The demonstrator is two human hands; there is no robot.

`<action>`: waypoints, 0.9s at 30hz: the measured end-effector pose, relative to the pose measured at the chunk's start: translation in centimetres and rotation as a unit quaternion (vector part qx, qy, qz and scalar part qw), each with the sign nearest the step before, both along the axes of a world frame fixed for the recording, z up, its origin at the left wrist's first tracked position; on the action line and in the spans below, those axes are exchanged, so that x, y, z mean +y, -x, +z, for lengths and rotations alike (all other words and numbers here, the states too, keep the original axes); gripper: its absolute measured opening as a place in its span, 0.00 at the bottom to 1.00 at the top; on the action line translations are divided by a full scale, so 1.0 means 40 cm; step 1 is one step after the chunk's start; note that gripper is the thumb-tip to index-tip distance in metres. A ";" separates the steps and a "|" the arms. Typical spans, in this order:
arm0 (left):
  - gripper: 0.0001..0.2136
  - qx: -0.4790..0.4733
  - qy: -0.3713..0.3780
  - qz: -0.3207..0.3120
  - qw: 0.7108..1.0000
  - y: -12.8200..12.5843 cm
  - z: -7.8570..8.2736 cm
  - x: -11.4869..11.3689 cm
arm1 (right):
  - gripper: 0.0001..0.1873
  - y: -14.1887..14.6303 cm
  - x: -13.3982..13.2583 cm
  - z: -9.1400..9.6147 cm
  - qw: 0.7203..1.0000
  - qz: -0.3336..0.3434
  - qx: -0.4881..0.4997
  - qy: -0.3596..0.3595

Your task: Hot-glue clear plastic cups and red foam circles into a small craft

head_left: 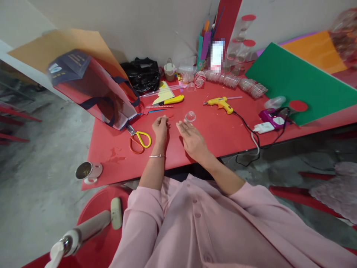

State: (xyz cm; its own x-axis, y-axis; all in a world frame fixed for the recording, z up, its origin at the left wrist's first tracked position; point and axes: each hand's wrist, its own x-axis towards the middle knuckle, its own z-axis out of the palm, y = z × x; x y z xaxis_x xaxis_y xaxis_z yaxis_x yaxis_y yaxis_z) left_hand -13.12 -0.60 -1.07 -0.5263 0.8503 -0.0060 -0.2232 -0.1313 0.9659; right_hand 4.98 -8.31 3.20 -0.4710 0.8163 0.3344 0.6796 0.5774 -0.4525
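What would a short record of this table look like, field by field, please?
Surface: red table
Left hand: fingers curled, resting on the table beside the scissors; contents unclear
Right hand: open and flat, just short of a small clear dome
Tools behind: yellow knife, glue gun
Left end: bag, cup
Right end: green sheet

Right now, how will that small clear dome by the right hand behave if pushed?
The clear dome looks like thin, see-through plastic, so probably very light and easily crushed. Its rounded shape suggests it may skid or roll on the smooth red table just beyond the right hand.
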 end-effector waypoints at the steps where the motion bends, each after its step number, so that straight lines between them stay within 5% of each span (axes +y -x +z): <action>1: 0.14 0.001 0.001 0.001 1.000 0.000 -0.002 0.002 | 0.35 0.004 -0.001 -0.013 1.000 -0.004 -0.015 0.014; 7: 0.16 0.015 0.026 0.004 1.000 0.004 0.006 -0.001 | 0.34 0.011 0.018 -0.074 0.998 0.005 -0.046 0.038; 15: 0.14 0.010 0.013 -0.005 1.000 -0.001 0.010 -0.005 | 0.39 -0.023 -0.004 0.049 0.999 -0.014 0.012 -0.031; 23: 0.15 0.018 0.030 0.000 0.999 0.002 0.009 -0.003 | 0.34 0.014 0.030 -0.087 0.998 -0.030 -0.056 0.028; 27: 0.14 0.015 0.029 0.006 0.999 -0.002 0.022 -0.010 | 0.33 -0.001 0.026 -0.053 0.998 -0.013 -0.049 0.033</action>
